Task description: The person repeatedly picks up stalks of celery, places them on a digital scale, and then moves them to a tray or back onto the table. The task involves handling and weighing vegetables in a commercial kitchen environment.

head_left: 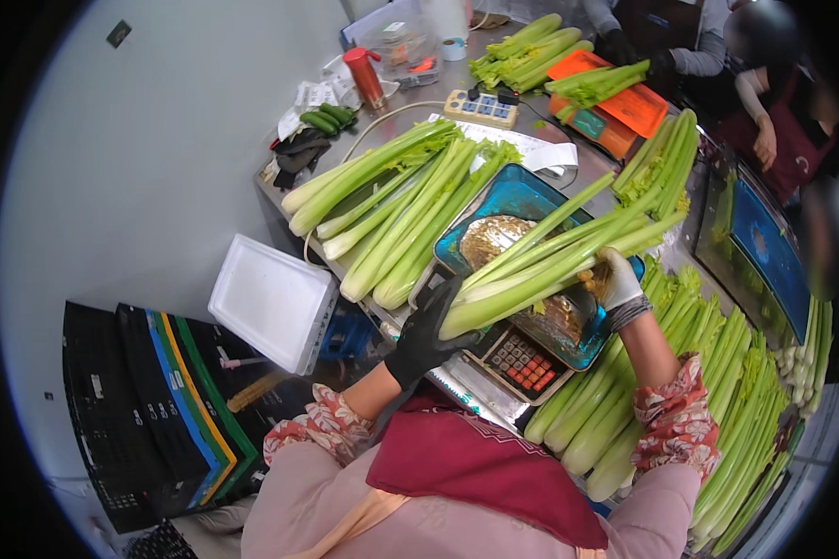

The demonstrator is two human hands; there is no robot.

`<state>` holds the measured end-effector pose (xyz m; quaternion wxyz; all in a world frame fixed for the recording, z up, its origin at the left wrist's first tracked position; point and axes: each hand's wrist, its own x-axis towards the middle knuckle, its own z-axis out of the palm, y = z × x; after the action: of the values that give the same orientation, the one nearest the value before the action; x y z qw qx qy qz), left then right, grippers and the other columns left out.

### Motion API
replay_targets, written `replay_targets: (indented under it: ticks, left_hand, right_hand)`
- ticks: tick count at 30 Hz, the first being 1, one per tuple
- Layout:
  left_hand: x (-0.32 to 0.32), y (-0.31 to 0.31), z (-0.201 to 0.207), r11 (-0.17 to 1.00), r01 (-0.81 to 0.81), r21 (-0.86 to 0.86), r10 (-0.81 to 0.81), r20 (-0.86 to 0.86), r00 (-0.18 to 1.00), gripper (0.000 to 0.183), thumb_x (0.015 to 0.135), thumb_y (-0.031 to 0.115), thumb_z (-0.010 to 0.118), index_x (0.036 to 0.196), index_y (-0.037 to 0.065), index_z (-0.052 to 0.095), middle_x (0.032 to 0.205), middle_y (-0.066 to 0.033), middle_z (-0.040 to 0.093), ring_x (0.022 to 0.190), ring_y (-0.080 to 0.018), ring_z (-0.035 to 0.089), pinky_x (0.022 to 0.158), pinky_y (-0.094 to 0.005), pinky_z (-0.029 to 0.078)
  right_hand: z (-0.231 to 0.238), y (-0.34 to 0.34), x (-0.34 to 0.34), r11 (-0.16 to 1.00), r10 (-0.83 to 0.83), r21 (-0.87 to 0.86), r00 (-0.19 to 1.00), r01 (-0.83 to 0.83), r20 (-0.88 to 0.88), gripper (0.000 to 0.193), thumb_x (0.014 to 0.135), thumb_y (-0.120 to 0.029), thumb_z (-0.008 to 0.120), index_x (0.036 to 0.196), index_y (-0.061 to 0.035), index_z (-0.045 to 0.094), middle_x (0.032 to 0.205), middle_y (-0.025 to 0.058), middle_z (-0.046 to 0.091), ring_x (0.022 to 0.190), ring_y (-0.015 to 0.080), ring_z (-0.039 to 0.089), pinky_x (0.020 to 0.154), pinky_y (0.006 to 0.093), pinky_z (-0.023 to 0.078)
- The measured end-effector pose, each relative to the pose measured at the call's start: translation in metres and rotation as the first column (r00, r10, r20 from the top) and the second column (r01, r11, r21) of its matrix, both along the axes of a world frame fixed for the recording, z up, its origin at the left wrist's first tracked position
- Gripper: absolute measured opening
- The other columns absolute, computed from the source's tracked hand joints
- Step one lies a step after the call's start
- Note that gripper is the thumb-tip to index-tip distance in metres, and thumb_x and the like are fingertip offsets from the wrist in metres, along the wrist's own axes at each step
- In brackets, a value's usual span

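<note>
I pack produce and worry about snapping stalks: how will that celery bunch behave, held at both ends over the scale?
The celery bunch looks stiff: it spans straight from the left hand to the right hand with hardly any sag. It is probably fairly heavy, since both hands carry it. The loose stalks could slide apart, as nothing visibly ties them above the blue tray.

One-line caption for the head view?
Left hand in black glove and right hand in white glove hold celery bunch over blue scale tray.

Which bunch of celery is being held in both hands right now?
The celery bunch lying across the blue scale tray, gripped by the left hand and right hand; every other pile rests on the table.
</note>
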<state>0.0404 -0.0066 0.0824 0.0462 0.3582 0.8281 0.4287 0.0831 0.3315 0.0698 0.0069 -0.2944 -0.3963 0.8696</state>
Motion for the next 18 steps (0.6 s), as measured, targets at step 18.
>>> replay_targets:
  ticks: [18]
  left_hand:
    - [-0.008,0.001,-0.021,0.994,0.06,0.087,-0.053,-0.076,0.996,0.077,0.07,0.036,0.075,0.133,0.007,0.042,0.134,-0.016,0.044,0.123,-0.0325,0.043,0.099,-0.0405,0.037]
  right_hand:
    - [-0.003,0.016,0.003,0.99,-0.057,0.124,0.994,0.069,-0.097,0.014,0.083,-0.022,0.048,0.088,-0.0096,0.051,0.068,0.0055,0.057,0.045,0.0143,0.05,0.032,0.0228,0.034]
